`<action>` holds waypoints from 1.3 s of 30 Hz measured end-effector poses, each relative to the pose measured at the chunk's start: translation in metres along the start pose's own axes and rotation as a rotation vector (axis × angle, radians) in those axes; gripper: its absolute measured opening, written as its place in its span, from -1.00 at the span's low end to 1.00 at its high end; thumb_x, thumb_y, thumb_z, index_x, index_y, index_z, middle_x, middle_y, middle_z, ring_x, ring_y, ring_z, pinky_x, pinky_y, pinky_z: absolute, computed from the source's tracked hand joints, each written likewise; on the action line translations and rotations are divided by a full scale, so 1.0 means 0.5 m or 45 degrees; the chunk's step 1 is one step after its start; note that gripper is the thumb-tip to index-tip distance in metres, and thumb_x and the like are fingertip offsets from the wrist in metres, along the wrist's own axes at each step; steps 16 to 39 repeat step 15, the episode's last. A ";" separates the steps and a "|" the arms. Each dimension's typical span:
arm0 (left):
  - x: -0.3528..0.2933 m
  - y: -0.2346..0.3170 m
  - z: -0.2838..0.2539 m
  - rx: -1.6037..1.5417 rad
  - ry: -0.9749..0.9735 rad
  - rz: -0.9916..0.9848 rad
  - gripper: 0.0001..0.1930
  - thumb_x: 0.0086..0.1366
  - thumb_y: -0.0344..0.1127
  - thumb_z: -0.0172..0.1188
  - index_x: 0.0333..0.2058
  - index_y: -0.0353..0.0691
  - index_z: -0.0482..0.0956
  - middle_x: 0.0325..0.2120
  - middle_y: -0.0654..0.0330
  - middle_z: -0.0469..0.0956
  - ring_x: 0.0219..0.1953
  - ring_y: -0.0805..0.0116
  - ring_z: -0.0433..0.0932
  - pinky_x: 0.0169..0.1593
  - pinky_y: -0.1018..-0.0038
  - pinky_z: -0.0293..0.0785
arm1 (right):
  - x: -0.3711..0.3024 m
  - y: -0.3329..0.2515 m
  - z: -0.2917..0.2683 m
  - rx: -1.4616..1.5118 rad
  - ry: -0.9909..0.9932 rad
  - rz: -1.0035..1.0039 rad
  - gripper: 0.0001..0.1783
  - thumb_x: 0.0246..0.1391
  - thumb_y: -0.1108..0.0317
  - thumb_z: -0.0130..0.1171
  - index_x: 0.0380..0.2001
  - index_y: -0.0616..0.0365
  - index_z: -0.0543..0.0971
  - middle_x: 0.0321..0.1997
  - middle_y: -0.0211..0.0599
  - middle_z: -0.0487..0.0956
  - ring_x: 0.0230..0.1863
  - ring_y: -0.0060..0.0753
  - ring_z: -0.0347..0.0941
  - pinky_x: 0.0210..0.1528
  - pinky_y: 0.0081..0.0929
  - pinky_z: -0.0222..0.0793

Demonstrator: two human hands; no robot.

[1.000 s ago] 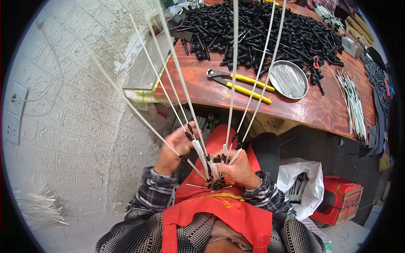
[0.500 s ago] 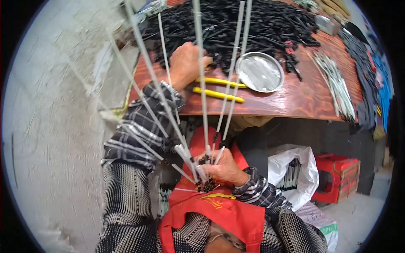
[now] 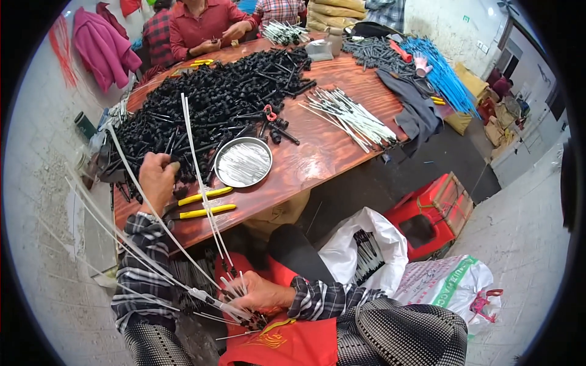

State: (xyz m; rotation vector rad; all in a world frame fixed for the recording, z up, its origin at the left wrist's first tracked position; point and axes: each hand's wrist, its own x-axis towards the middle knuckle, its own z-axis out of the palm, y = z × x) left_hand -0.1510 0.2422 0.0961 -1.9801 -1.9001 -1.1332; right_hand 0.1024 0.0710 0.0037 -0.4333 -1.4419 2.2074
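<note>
At the near left edge of a large heap of black plastic fittings [image 3: 201, 91], my left hand [image 3: 157, 180] has its fingers curled against the pieces. What lies between those fingers is too dark to make out. Low over my lap, my right hand [image 3: 259, 294] is closed around a bundle of thin white tubes [image 3: 210, 299] with black fittings on them. Several long tubes of the bundle slant up across my left arm and the table. Yellow-handled pliers [image 3: 206, 211] lie beside my left hand, near a round metal dish [image 3: 243, 162] of short thin white pieces.
White tubes with black ends [image 3: 351, 116] lie in a bunch on the wooden table [image 3: 305, 160]. Right of my lap are a white sack [image 3: 372, 222] of finished-looking tubes and a red plastic container [image 3: 433, 207]. Across the table, a person in red [image 3: 204, 30] handles small parts.
My view has swung up and to the right, bringing in the table's far side and a co-worker. My left hand stays at the heap's edge; my right still grips the bundle.
</note>
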 end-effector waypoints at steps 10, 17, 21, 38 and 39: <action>-0.242 0.053 -0.278 -1.158 -0.048 -0.847 -0.80 0.24 -0.43 0.20 -0.17 -0.36 0.52 -0.35 0.16 0.58 -0.37 0.42 0.53 -0.26 0.56 0.46 | -0.011 -0.015 0.019 -0.274 -0.115 -0.210 -0.82 -0.07 0.50 0.24 -0.31 0.22 0.65 -0.53 -0.43 0.51 -0.46 -0.68 0.41 -0.36 -0.58 0.40; -0.548 0.095 -0.288 -1.283 -0.055 -1.218 -0.70 0.23 -0.43 0.21 -0.08 -0.40 0.49 -0.31 0.15 0.59 -0.32 0.39 0.56 -0.26 0.52 0.49 | -0.026 -0.008 0.027 -0.308 -0.140 -0.060 -0.78 -0.02 0.47 0.30 -0.23 0.14 0.68 -0.41 -0.35 0.65 -0.37 -0.56 0.56 -0.26 -0.55 0.48; -0.548 0.095 -0.288 -1.283 -0.055 -1.218 -0.70 0.23 -0.43 0.21 -0.08 -0.40 0.49 -0.31 0.15 0.59 -0.32 0.39 0.56 -0.26 0.52 0.49 | -0.026 -0.008 0.027 -0.308 -0.140 -0.060 -0.78 -0.02 0.47 0.30 -0.23 0.14 0.68 -0.41 -0.35 0.65 -0.37 -0.56 0.56 -0.26 -0.55 0.48; -0.548 0.095 -0.288 -1.283 -0.055 -1.218 -0.70 0.23 -0.43 0.21 -0.08 -0.40 0.49 -0.31 0.15 0.59 -0.32 0.39 0.56 -0.26 0.52 0.49 | -0.026 -0.008 0.027 -0.308 -0.140 -0.060 -0.78 -0.02 0.47 0.30 -0.23 0.14 0.68 -0.41 -0.35 0.65 -0.37 -0.56 0.56 -0.26 -0.55 0.48; -0.548 0.095 -0.288 -1.283 -0.055 -1.218 -0.70 0.23 -0.43 0.21 -0.08 -0.40 0.49 -0.31 0.15 0.59 -0.32 0.39 0.56 -0.26 0.52 0.49 | -0.026 -0.008 0.027 -0.308 -0.140 -0.060 -0.78 -0.02 0.47 0.30 -0.23 0.14 0.68 -0.41 -0.35 0.65 -0.37 -0.56 0.56 -0.26 -0.55 0.48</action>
